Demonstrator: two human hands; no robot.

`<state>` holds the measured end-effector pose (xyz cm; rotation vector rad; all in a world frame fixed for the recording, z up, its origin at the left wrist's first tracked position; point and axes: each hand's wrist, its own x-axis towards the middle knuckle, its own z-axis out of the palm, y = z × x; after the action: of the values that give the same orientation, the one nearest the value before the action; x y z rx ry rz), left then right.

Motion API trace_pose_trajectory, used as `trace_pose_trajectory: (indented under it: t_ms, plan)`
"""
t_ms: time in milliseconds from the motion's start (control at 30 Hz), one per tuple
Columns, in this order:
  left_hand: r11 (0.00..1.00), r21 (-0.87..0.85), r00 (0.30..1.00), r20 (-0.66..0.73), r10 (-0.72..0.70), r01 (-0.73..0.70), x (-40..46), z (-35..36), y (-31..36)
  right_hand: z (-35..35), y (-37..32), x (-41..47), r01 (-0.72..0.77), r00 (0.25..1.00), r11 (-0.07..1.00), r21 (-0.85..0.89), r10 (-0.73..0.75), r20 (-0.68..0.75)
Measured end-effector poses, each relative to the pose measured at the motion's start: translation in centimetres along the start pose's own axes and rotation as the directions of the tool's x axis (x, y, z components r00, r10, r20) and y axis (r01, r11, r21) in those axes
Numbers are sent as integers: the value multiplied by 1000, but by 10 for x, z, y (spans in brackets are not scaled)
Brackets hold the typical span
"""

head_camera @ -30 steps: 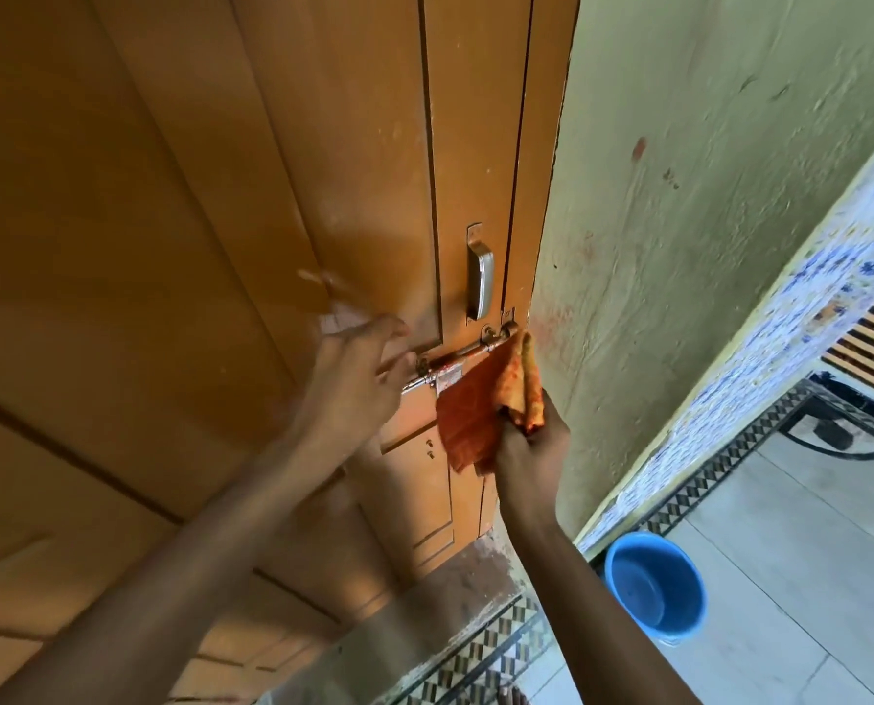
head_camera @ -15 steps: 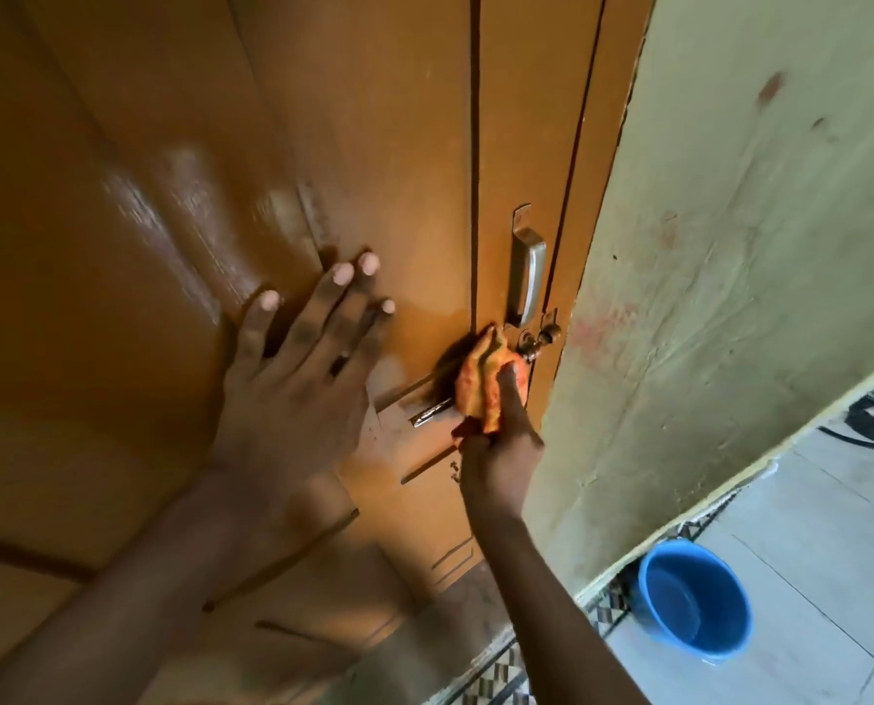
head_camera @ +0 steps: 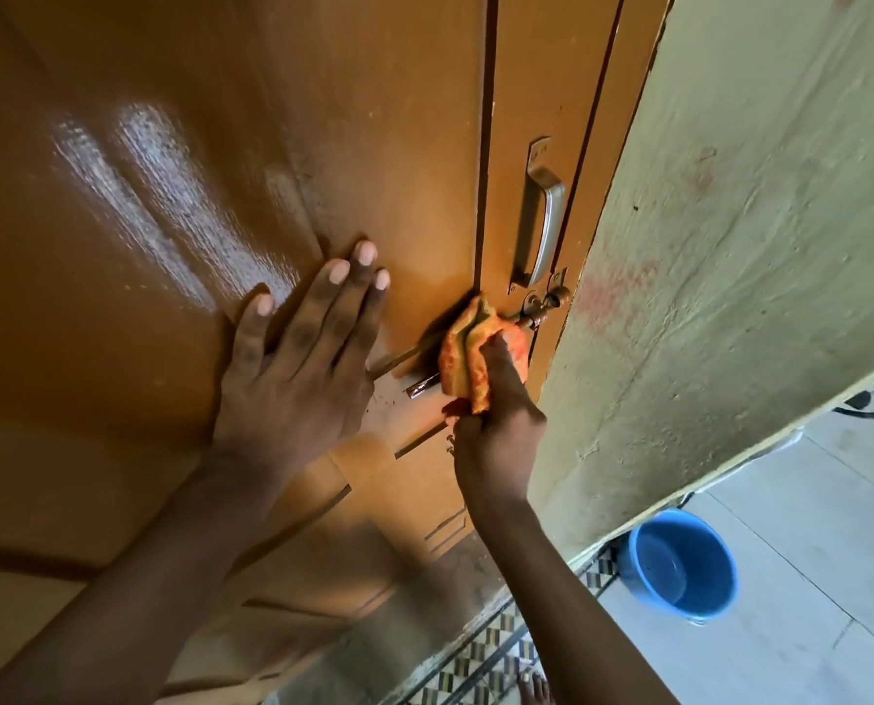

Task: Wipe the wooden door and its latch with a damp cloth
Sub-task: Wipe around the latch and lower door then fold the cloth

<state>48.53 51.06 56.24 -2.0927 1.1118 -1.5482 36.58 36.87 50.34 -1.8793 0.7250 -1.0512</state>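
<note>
My right hand [head_camera: 496, 424] gripped the bunched orange cloth [head_camera: 468, 356] and pressed it on the latch [head_camera: 536, 310] just below the handle [head_camera: 541, 226], while my left hand [head_camera: 292, 368] lay flat with straight fingers on the wooden door [head_camera: 221, 119], left of the latch. The panel above my left hand shone wet, so I judged that part wiped, with the latch in work and the lower panels perhaps left. Right of the latch stood the wall [head_camera: 730, 246], close enough to crowd the bolt end, and a blue bucket [head_camera: 679, 567] sat on the floor far below.
</note>
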Motion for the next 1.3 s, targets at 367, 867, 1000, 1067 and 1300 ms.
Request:
trace_pose_trajectory:
  t_ms: [367,867,1000,1067,1300]
  plan:
    - [1000,18,1000,-4,5,-5,0,-2,0,-36,1,17,-237,924,920,313,313,-220]
    - [1000,-4,1000,-14,-17,17,-1,1,1,34,23,-61,273,945,952,-141,-238,222]
    - [1000,-15,1000,-10,-13,13,-1,-1,0,25,28,-55,351,921,919,-177,-305,243]
    - [1000,3,999,-34,-3,3,-1,-1,0,26,27,-50,250,963,946,-208,-221,155]
    - [1000,-13,1000,-10,-6,6,0,0,0,28,22,-62,366,912,905,-215,-304,275]
